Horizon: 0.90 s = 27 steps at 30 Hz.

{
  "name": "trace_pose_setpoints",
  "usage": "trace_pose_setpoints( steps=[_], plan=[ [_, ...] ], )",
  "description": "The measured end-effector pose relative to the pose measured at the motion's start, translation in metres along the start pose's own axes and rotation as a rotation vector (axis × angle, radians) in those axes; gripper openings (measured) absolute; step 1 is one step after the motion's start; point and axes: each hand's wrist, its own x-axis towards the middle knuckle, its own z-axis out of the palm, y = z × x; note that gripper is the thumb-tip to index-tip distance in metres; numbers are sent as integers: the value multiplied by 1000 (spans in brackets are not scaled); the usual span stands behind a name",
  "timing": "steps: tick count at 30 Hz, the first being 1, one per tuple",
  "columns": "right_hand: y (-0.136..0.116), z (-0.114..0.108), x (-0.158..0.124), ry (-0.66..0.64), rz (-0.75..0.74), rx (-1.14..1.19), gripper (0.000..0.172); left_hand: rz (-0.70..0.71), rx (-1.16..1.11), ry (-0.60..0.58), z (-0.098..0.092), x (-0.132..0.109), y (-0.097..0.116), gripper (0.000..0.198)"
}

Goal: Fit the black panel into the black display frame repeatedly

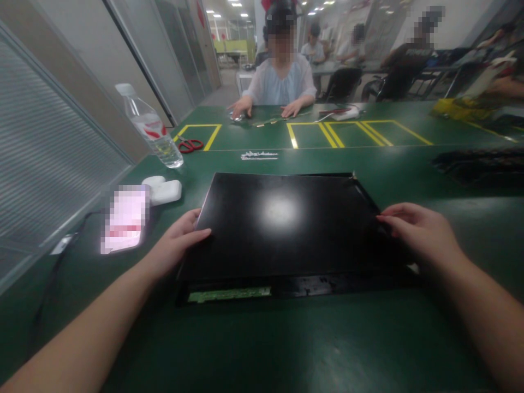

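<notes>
A black, glossy flat panel [282,234] lies over a black frame [331,285] on the green table, slightly askew to it. Along the near edge of the frame a narrow green circuit strip [229,295] shows. My left hand [184,237] grips the panel's left edge, thumb on top and fingers at the side. At the right edge, my right hand [417,226] pinches the panel's rim between thumb and fingers. The underside of the panel is hidden.
A water bottle [153,131], red scissors [191,146], white cases [166,191] and a lit phone [126,218] are at the left. Small white strips [259,156] lie beyond the panel. Across the green table [286,344], a person's hands rest near thin parts. Dark objects [483,166] lie right.
</notes>
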Motion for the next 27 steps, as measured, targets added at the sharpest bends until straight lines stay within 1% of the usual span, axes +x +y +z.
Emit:
trace_pose_setpoints(
  steps=[6, 15, 23, 27],
  plan=[
    [-5, -2, -4, -5, 26, -8, 30, -3, -23, -9, -1, 0, -3, 65],
    [-1, -1, -3, -19, -3, -32, 29, -7, -25, -24, -1, 0, -1, 64],
    [7, 0, 4, -32, -44, -38, 25, -2, -19, 6, 2, -1, 1, 62],
    [6, 0, 4, -35, -9, -20, 24, 1, -29, 23, 2, -1, 1, 64]
  ],
)
